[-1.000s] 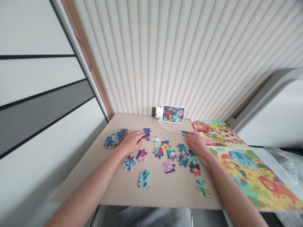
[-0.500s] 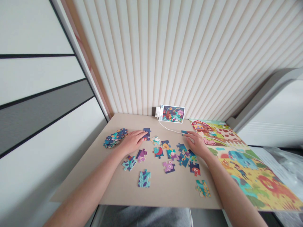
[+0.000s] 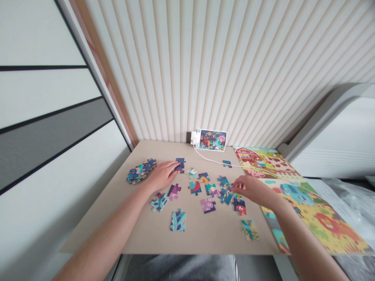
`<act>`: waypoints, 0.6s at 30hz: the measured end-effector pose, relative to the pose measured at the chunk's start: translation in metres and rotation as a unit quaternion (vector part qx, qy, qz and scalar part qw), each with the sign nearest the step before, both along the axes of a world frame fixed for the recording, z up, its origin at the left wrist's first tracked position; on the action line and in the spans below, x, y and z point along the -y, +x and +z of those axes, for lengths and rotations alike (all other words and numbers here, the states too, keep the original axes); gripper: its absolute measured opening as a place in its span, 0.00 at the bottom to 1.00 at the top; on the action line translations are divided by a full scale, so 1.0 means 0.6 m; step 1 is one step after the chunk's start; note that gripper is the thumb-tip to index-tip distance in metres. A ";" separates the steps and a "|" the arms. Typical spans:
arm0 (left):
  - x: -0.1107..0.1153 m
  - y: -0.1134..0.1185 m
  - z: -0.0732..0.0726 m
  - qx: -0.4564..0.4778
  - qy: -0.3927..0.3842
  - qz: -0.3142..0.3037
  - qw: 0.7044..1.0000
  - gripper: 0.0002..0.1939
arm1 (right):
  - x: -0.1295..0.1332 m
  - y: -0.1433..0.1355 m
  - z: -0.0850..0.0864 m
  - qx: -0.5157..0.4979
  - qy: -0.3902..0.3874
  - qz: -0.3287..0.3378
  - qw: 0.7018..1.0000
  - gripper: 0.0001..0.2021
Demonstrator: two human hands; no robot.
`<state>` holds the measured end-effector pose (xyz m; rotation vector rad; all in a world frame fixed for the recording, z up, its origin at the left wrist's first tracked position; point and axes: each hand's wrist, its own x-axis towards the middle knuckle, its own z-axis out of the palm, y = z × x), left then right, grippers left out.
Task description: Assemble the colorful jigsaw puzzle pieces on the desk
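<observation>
My left hand (image 3: pixel 162 174) lies with its fingers stretched out, the tips touching a dark blue puzzle piece (image 3: pixel 181 163). My right hand (image 3: pixel 249 187) hovers at a loose cluster of blue and purple puzzle pieces (image 3: pixel 225 196), fingers curled together in a pinch; what is between them, if anything, is hidden. Just below it is a puzzle piece with a red figure (image 3: pixel 240 207). Between the hands lie a red-and-teal piece (image 3: pixel 195 188), an orange-marked piece (image 3: pixel 204 178) and a pink piece (image 3: pixel 208 204). Left of these sits a purple piece (image 3: pixel 174 191).
A pile of puzzle pieces (image 3: pixel 141 170) sits left of my left hand. The picture card (image 3: pixel 213 140) leans on the ribbed wall beside a white charger (image 3: pixel 193 137) with its cable. Two colourful picture boards (image 3: pixel 316 214) cover the table's right side. A small blue piece (image 3: pixel 227 164) lies behind.
My right hand has left the small blue piece at the back and come toward me to the cluster, its fingers now curled. My left hand stays on the dark blue piece.
</observation>
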<state>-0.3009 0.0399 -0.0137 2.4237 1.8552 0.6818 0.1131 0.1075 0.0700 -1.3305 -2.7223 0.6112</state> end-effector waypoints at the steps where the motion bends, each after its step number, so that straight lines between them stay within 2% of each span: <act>1: 0.000 0.000 -0.001 -0.001 0.000 0.000 1.000 0.23 | 0.018 0.005 0.003 0.016 0.008 -0.008 1.000 0.10; 4: -0.002 -0.001 -0.004 -0.004 0.000 0.001 1.000 0.23 | 0.060 0.016 -0.001 0.044 0.007 -0.003 0.999 0.11; 7: -0.003 -0.001 -0.004 -0.004 -0.002 0.004 1.000 0.23 | 0.078 0.023 -0.012 0.056 -0.014 -0.001 0.998 0.13; 15: 0.000 0.000 -0.003 0.006 -0.007 0.009 1.000 0.23 | 0.082 0.022 -0.021 0.050 -0.020 -0.023 0.998 0.18; 18: -0.001 -0.001 -0.006 0.009 -0.004 0.009 1.000 0.23 | 0.079 0.026 -0.016 0.057 -0.011 -0.015 0.998 0.19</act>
